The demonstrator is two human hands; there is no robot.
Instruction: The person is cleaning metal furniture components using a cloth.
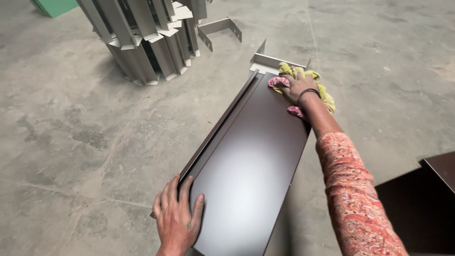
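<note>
right hand [295,88] presses my yellow-pink rag [308,85] onto the dark panel [246,156]; left hand [177,215] lies flat, fingers spread, on its near edge.

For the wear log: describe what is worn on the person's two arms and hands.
The right hand is bare, with a thin dark bangle at the wrist. Below it, the forearm is uncovered, then a sleeve of orange-pink patterned fabric begins. The left hand is bare: no glove, ring or sleeve in view.

L hand [177,220] flat on dark panel [246,161], R hand [296,87] pressing cloth [308,83]
</note>
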